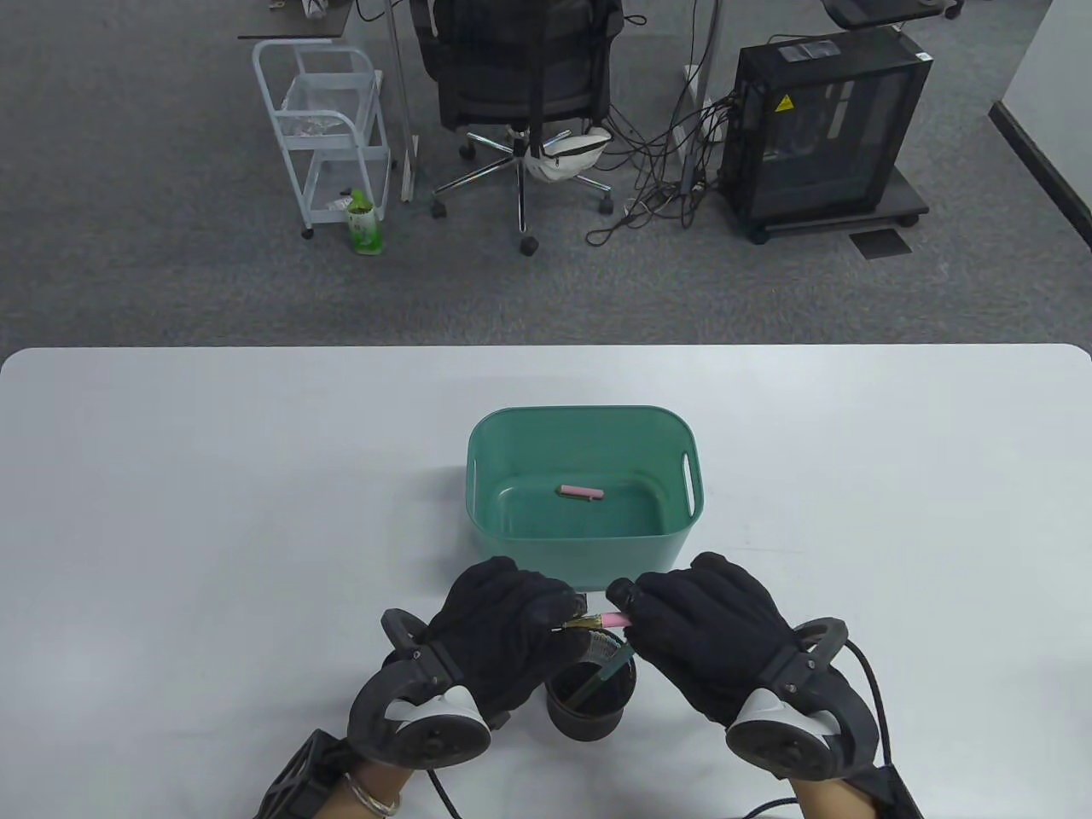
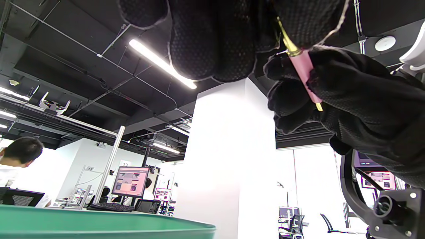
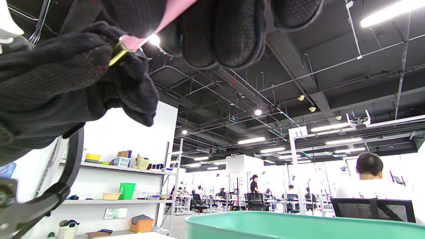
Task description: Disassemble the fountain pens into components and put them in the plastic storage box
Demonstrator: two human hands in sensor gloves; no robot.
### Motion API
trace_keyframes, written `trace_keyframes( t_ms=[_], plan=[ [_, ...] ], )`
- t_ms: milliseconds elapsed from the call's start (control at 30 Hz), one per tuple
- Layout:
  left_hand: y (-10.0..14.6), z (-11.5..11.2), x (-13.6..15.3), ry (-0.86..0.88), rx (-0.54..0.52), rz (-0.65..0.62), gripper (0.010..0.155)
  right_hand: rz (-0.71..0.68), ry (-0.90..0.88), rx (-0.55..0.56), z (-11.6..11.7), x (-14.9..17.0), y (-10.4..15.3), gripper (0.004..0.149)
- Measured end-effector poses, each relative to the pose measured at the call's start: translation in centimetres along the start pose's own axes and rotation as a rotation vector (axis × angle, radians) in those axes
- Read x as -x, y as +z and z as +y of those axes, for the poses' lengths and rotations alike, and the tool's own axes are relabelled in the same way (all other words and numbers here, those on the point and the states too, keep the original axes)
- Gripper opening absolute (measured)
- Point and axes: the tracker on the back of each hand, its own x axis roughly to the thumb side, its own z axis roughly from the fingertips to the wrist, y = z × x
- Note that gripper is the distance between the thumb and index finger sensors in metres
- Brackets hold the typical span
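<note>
Both gloved hands meet just in front of the green plastic box [image 1: 512, 426] and hold one pink fountain pen [image 1: 611, 619] between them. My right hand [image 1: 648, 610] grips the pink barrel [image 2: 303, 69]. My left hand [image 1: 554, 614] pinches the gold front end [image 2: 289, 44] of the pen. In the right wrist view the pink barrel [image 3: 172, 11] runs up into the right fingers and the gold ring [image 3: 117, 53] meets the left glove. A pink pen part [image 1: 582, 492] lies on the box floor. A black cup [image 1: 591, 699] below the hands holds a green pen [image 1: 607, 670].
The green box rim [image 2: 99, 225] shows at the bottom of the left wrist view, and the box rim [image 3: 298, 222] also fills the bottom of the right wrist view. Beyond the white table [image 1: 171, 512] stand an office chair [image 1: 520, 77], a white cart [image 1: 328, 128] and a computer case [image 1: 819, 128].
</note>
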Motion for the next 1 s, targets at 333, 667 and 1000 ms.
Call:
trace_keyframes(
  t_ms=[333, 667, 1000],
  plan=[
    [-0.04, -0.04, 0.24, 0.023, -0.001, 0.002, 0.046, -0.006, -0.001, -0.006, 0.16, -0.16, 0.0, 0.043],
    [-0.06, -0.04, 0.44, 0.041, -0.007, 0.001, 0.05, -0.012, -0.006, -0.01, 0.27, -0.31, 0.01, 0.043],
    [-0.02, -0.02, 0.61, 0.046, -0.006, 0.007, 0.052, -0.014, -0.006, -0.015, 0.35, -0.38, 0.0, 0.043]
  ],
)
